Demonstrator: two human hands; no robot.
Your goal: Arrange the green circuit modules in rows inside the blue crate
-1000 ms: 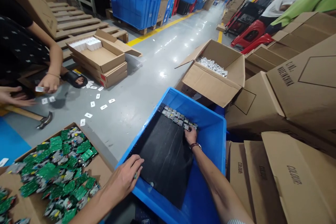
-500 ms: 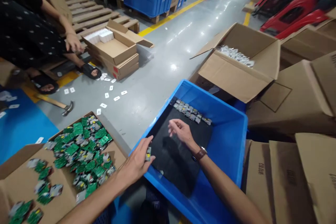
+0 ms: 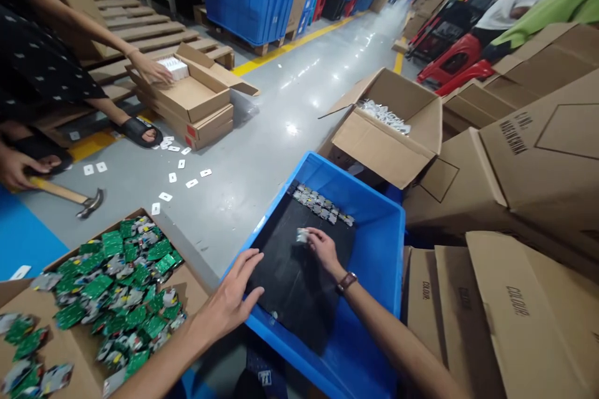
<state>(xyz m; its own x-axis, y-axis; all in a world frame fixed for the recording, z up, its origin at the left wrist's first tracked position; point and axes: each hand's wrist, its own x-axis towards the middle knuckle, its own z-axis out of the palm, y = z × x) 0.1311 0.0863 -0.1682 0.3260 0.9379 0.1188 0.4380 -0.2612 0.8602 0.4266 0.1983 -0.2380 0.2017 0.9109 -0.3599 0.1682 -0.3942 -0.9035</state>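
Note:
My right hand [image 3: 325, 254] pinches a small grey circuit board module [image 3: 302, 235] between thumb and fingers, above the black sheet [image 3: 281, 268] inside the blue bin [image 3: 395, 262]. Along the bin's far side, rows of similar grey modules [image 3: 322, 204] lie close together on that sheet. My left hand [image 3: 234, 293] is over the bin's left rim, thumb and fingers apart, holding nothing. To its left, a cardboard box [image 3: 191, 277] contains a heap of green circuit boards with grey parts [image 3: 112, 274]; more lie on the cardboard in front.
An open carton of white parts [image 3: 384, 115] stands beyond the bin. Cartons [image 3: 505, 299] crowd the right. A co-worker's hand [image 3: 152, 68] reaches into a shallow box [image 3: 206, 100]; their other hand is at a hammer [image 3: 65, 193]. White cards [image 3: 165, 196] lie on the floor.
The module has passed from my left hand to my right. My left hand has opened. The co-worker's hand has moved into the shallow box, the other to the hammer handle. The view has shifted right.

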